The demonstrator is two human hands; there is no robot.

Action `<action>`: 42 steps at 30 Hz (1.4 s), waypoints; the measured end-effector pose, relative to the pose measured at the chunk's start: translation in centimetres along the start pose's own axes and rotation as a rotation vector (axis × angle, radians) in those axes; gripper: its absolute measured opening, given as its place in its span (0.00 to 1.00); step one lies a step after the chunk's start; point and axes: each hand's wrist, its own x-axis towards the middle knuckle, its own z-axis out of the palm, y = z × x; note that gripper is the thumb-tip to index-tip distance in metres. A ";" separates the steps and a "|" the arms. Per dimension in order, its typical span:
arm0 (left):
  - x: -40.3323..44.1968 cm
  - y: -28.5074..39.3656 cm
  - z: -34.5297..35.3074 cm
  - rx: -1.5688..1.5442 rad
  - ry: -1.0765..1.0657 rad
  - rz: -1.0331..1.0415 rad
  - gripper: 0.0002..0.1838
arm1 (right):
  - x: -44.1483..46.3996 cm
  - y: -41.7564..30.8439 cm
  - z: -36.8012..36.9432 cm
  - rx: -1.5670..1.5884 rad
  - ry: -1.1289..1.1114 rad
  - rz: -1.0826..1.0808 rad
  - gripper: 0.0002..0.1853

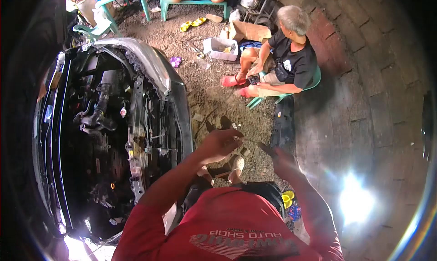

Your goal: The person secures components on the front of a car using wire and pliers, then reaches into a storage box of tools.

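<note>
My left hand (221,145) is raised in front of my red shirt, with its fingers curled in and the fingertips together. Whatever it pinches, if anything, is too small to make out. To the right and slightly lower is my right hand (283,163), in shadow and closed. A dark, narrow shape (265,148) sticks out from it toward the left hand; I cannot tell what it is. The two hands are apart, above the gravel (257,167). On my left stands a car with its engine bay (102,120) exposed, touched by neither hand.
A person (293,63) sits on a green chair (314,79) at the upper right, beside a white bin (221,49) and cardboard (249,31). Yellow slippers (193,24) lie farther back, near a green bench (195,3) with another person. A dark long panel (283,124) lies on the ground.
</note>
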 end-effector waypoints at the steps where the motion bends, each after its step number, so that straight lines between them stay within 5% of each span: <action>1: -1.1 1.5 -0.9 0.062 0.018 -0.062 0.15 | -0.1 -1.9 -0.9 0.009 -0.038 0.000 0.12; 9: -7.6 -0.4 -3.8 0.298 0.199 -0.002 0.13 | 1.5 -3.5 -0.2 -0.189 0.076 -0.175 0.09; 11: -9.1 -0.2 -5.6 0.534 -0.028 -0.293 0.14 | 2.2 -2.7 -0.5 -0.221 0.102 -0.217 0.11; 18: -9.9 3.0 -8.1 0.217 -0.079 -0.382 0.16 | -1.0 -9.1 -5.8 -0.145 -0.025 -0.317 0.10; 21: -8.3 6.1 -7.6 0.215 -0.045 -0.224 0.18 | -0.3 -8.7 -4.3 -0.076 -0.056 -0.273 0.10; 25: -7.6 4.3 -6.8 0.365 -0.094 -0.250 0.16 | -0.2 -8.9 -4.1 -0.132 -0.021 -0.263 0.11; 33: -7.3 4.5 -7.8 0.167 -0.200 -0.319 0.15 | 0.1 -7.7 -3.1 -0.072 0.055 -0.358 0.13; 38: -8.3 2.1 -7.8 0.134 -0.150 -0.248 0.16 | -0.3 -8.3 -2.8 0.169 -0.251 -0.226 0.18; 42: -8.8 2.3 -8.1 0.090 -0.171 -0.311 0.16 | -0.7 -8.3 -2.9 0.119 -0.233 -0.256 0.21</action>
